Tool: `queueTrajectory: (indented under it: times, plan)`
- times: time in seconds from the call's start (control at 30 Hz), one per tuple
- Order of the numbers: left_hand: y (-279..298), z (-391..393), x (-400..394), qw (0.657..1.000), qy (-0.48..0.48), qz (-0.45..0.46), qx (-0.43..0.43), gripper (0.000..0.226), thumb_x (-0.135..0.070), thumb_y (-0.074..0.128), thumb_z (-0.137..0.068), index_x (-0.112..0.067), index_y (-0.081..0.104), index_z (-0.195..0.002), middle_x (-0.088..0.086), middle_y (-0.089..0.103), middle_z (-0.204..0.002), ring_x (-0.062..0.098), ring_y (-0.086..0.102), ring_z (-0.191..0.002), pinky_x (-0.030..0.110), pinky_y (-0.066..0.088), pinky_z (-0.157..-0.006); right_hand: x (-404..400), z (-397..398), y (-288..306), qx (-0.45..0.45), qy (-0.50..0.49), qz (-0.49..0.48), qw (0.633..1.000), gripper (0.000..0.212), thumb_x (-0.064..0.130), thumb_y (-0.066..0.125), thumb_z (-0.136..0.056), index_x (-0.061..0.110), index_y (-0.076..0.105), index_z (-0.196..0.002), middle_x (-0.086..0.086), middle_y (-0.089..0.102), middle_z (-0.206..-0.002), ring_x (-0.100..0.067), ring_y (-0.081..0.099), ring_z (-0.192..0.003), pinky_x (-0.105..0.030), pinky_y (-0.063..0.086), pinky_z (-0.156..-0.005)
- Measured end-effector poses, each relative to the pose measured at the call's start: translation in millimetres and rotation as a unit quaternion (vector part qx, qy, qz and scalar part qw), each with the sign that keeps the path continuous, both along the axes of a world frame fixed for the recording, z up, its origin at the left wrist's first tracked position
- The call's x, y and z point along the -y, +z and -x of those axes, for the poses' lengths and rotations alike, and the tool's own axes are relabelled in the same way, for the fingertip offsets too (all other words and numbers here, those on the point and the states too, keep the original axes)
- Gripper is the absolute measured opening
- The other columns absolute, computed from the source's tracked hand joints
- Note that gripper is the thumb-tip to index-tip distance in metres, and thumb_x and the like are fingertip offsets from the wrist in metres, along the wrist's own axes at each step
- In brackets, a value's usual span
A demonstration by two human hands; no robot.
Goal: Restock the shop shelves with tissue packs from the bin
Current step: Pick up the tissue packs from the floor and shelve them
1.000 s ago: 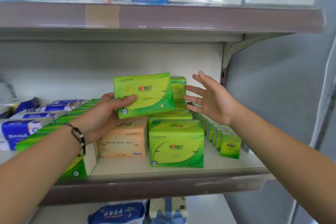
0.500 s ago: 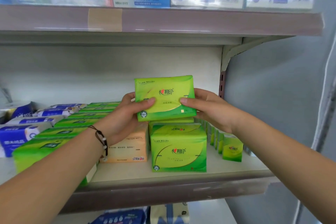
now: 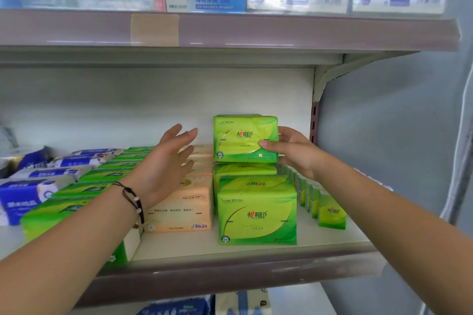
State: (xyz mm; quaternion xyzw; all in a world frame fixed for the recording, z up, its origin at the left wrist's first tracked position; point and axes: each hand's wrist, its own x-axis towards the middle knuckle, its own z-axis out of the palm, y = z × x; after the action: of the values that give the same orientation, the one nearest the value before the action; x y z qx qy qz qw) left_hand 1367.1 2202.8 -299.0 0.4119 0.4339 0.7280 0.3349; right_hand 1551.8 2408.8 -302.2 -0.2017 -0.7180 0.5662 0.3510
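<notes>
Head view: a green tissue pack (image 3: 245,138) goes onto the stack at the shelf's right end.

The right hand (image 3: 294,152) grips the pack's right edge, thumb on its face, while the left hand (image 3: 166,166) hovers open beside it. The pack looks light, soft and slick-wrapped, so holding its short ends seems best. The shelf (image 3: 230,256) is pale and flat beneath an upper shelf (image 3: 256,30) of toiletries.
</notes>
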Motion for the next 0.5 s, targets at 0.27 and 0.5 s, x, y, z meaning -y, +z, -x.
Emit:
queueTrajectory:
  times: [0.27,0.5]
  plan:
    - [5.5,1.7,10.7,1.000,0.009,0.003,-0.014,0.089,-0.024,0.074,-0.075,-0.030,0.028,-0.151,-0.006,0.039,-0.152,0.021,0.030,-0.146,0.040,0.026,-0.118,-30.5,31.3,-3.2,0.023,-0.027,-0.026,0.999,0.045,0.027,0.083,-0.079,0.025,0.063,-0.120,0.002,0.068,-0.122,-0.021,0.067,-0.111,-0.047,0.050,-0.102]
    - [7.0,-3.0,15.4,0.998,0.037,0.006,-0.057,0.084,-0.024,0.067,-0.074,-0.031,0.030,-0.150,-0.006,0.040,-0.150,0.017,0.036,-0.142,0.041,0.027,-0.119,-48.9,40.3,-14.1,0.053,-0.042,-0.058,0.996,0.051,0.032,0.078,-0.083,0.021,0.060,-0.130,0.000,0.067,-0.127,-0.020,0.068,-0.109,-0.045,0.051,-0.101]
